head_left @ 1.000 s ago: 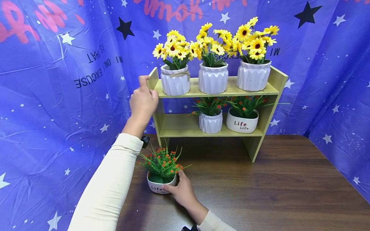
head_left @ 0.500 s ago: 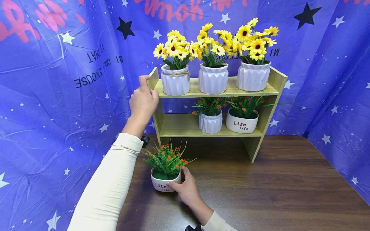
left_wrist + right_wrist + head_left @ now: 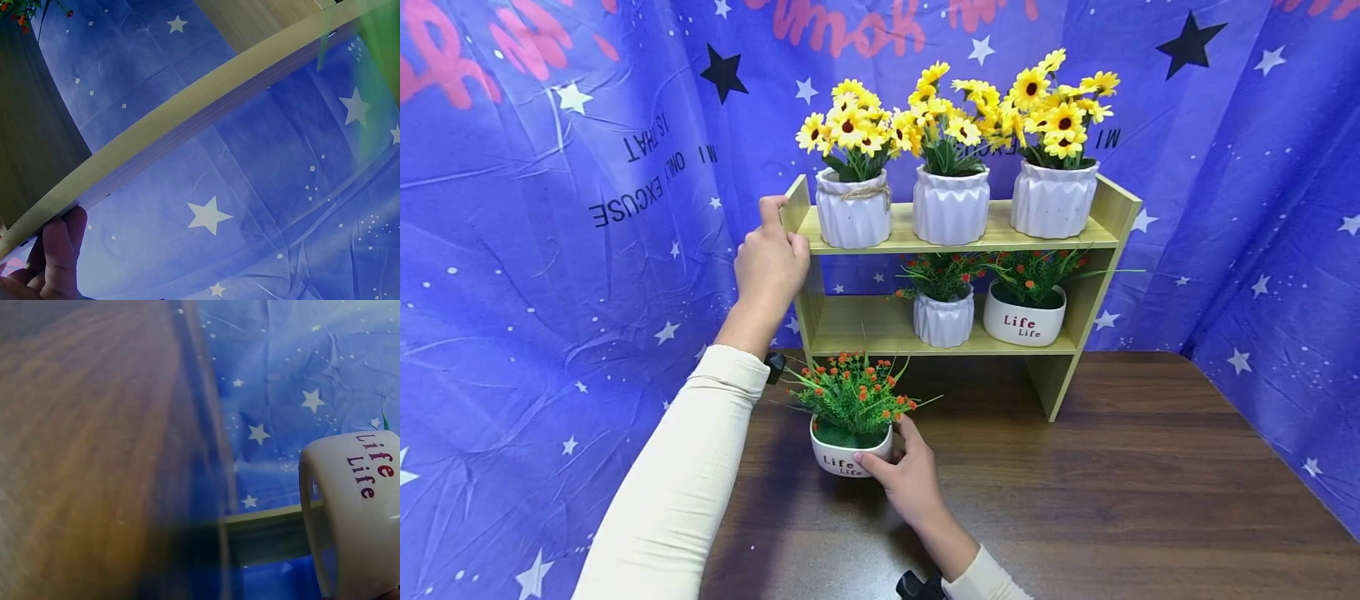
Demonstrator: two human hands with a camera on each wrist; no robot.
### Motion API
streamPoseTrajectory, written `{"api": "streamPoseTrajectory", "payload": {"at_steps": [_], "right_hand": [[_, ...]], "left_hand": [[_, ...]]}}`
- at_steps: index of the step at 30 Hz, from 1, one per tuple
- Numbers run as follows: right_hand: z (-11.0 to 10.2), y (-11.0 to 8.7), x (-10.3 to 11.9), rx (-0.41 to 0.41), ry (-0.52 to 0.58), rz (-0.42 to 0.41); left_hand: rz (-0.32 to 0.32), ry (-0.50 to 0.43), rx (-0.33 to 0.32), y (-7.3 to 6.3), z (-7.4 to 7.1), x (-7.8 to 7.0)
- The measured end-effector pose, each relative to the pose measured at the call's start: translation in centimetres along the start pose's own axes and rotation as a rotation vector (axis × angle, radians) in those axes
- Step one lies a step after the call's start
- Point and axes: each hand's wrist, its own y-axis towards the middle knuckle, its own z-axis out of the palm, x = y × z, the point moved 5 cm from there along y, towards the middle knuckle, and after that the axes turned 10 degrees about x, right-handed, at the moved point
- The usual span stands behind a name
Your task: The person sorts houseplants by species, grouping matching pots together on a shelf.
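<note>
My left hand [image 3: 771,262] grips the upper left side panel of a light wooden two-tier shelf [image 3: 857,325]; in the left wrist view its fingers [image 3: 60,250] bend against the panel edge. My right hand [image 3: 913,477] holds a white oval potted plant [image 3: 850,458] by the right side, thumb on the front near the "Life Life" lettering. Orange-red flowers and green leaves fill the pot. It is above the table, in front of the shelf's lower left. In the right wrist view the white pot [image 3: 369,519] shows its lettered side; most of the right hand is out of sight there.
Three white pots of yellow flowers, left [image 3: 853,208], middle [image 3: 951,207] and right [image 3: 1054,200], line the top tier. The lower tier bears a ridged white pot [image 3: 943,321] and another "Life" pot [image 3: 1024,315]. A dark wooden table [image 3: 1120,492] meets a blue star-patterned curtain [image 3: 550,333].
The right hand has carried the potted plant to the right and upward, closer to the shelf. The left hand keeps its hold on the side panel.
</note>
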Motion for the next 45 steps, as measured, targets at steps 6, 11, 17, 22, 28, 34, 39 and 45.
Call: {"api": "streamPoseTrajectory", "payload": {"at_steps": [6, 11, 17, 22, 28, 34, 39, 45], "right_hand": [[-1.2, 0.2, 1.3, -0.053, -0.010, -0.031], [-2.5, 0.9, 2.4, -0.074, 0.061, -0.076], [-4.0, 2.0, 3.9, -0.088, 0.046, -0.129], [-4.5, 3.1, 5.2, -0.084, 0.019, -0.155], [-4.9, 5.0, 5.3, -0.089, -0.007, -0.171], [-5.2, 7.2, 3.1, -0.113, 0.007, -0.171], [-4.9, 8.1, 2.8, -0.126, -0.021, -0.186], [-4.6, 8.9, 3.3, -0.147, -0.062, -0.207]], "left_hand": [[-0.004, 0.001, -0.005, 0.0, -0.1, 0.1], [0.007, -0.003, -0.010, -0.1, -0.1, 0.1], [0.019, -0.005, -0.022, -0.1, -0.1, 0.0], [0.025, -0.005, -0.027, -0.1, -0.2, -0.1], [0.023, 0.000, -0.026, -0.1, -0.1, 0.0], [0.025, -0.001, -0.030, -0.1, 0.1, 0.0], [0.025, 0.003, -0.028, -0.1, 0.1, 0.1], [0.028, 0.010, -0.015, 0.0, 0.1, 0.1]]}}
